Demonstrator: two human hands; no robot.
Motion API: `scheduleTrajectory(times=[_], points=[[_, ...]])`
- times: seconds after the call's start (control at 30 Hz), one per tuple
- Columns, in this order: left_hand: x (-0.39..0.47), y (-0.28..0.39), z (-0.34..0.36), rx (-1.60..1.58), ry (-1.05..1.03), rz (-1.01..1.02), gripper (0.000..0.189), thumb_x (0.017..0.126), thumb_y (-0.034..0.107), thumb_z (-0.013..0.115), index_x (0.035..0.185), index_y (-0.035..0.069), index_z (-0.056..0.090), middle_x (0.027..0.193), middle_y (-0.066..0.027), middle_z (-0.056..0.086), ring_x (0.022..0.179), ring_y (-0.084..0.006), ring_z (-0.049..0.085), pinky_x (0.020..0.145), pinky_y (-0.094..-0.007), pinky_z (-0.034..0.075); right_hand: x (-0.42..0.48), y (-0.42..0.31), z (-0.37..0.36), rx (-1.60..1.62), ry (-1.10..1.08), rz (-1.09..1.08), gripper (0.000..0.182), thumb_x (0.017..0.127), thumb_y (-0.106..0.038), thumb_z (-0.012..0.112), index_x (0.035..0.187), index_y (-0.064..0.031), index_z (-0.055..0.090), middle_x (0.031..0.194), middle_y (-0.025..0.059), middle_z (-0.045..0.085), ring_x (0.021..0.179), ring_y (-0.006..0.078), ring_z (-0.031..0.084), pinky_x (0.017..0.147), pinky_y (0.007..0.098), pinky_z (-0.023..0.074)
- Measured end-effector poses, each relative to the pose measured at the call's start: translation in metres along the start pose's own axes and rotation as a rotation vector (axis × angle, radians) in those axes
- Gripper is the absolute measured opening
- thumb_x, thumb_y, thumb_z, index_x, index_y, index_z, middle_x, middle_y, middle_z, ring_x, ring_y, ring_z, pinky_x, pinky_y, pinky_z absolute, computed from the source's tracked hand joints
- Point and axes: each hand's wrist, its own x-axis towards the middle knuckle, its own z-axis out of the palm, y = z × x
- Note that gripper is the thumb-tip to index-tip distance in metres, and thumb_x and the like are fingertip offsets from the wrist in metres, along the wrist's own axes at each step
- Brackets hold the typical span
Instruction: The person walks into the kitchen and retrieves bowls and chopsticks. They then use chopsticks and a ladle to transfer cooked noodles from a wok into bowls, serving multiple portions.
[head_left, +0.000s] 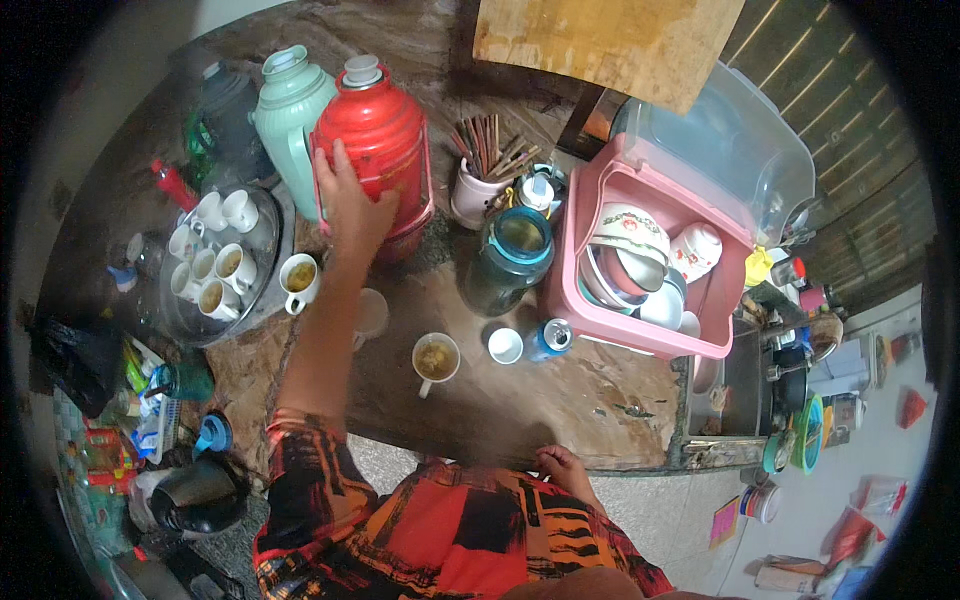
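My left hand (352, 195) rests against the side of a red thermos flask (382, 142) with a pale stopper; whether its fingers grip the handle I cannot tell. Left of it stands a mint-green thermos jug (292, 112). My right hand (561, 466) hangs by the counter's front edge with its fingers curled, and nothing shows in it. On the counter stand a white mug with yellowish contents (436, 358), a white cup (505, 346), a blue drink can (551, 339) and a dark jar with a blue rim (514, 255). Another filled mug (300, 276) is beside my left forearm.
A round metal tray (262, 307) with several white mugs lies at the left. A pink dish box (574, 262) holding bowls, its clear lid raised, stands right of the jar, with a sink (731, 397) beyond. A cup of chopsticks (474, 196) is behind the jar. A wooden board (600, 45) juts in above.
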Motion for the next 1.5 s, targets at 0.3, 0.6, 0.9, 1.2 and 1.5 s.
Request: scheduleTrajectory(times=[0.3,0.6,0.9,1.2,1.5], points=[[0.02,-0.046,-0.035,-0.159,-0.203,0.105,0.082,0.061,0.003,0.058,0.134,0.007,0.021,0.135,-0.0228,0.021,0.124,-0.0369,0.025,0.101,-0.0368,0.024,0.027,0.006,0.022,-0.28,-0.021,-0.1,0.015,0.087,-0.011,0.05,0.095,0.0006,0.055,0.076,0.0037,0.058,0.063,0.0108,0.054,0.056,0.0238,0.0452],[0.007,0.038,0.014,-0.347,-0.181,0.501,0.031,0.071,0.004,0.06,0.101,0.005,0.057,0.096,-0.0124,0.055,0.09,-0.0286,0.053,0.078,-0.0368,0.043,0.01,0.0,0.025,-0.037,0.02,0.028,0.015,0.087,-0.011,0.05,0.096,0.0002,0.054,0.077,0.0042,0.057,0.061,0.0107,0.053,0.055,0.0239,0.0451],[0.008,0.051,0.148,-0.173,-0.441,0.438,0.022,0.073,0.019,0.059,0.091,0.007,0.062,0.082,-0.0125,0.057,0.08,-0.0311,0.055,0.071,-0.0394,0.044,-0.017,0.009,0.027,0.128,0.204,0.117,0.019,0.086,-0.013,0.052,0.097,0.0013,0.056,0.082,0.0058,0.057,0.067,0.0115,0.054,0.061,0.0236,0.0441],[0.017,0.046,0.184,-0.305,-0.376,0.411,0.014,0.075,0.019,0.057,0.083,0.008,0.062,0.08,-0.0134,0.059,0.077,-0.0317,0.057,0.069,-0.0408,0.045,-0.022,0.002,0.028,0.147,0.207,0.174,0.017,0.086,-0.012,0.052,0.095,0.0011,0.056,0.081,0.0056,0.058,0.069,0.012,0.057,0.062,0.024,0.0452],[0.054,0.016,0.187,-0.347,-0.301,0.273,0.013,0.078,0.011,0.055,0.086,0.002,0.06,0.084,-0.0162,0.061,0.078,-0.0301,0.059,0.071,-0.0352,0.046,-0.022,0.003,0.029,0.103,0.181,0.193,0.018,0.086,-0.011,0.051,0.099,0.001,0.055,0.085,0.008,0.059,0.068,0.0117,0.057,0.061,0.0243,0.046]])
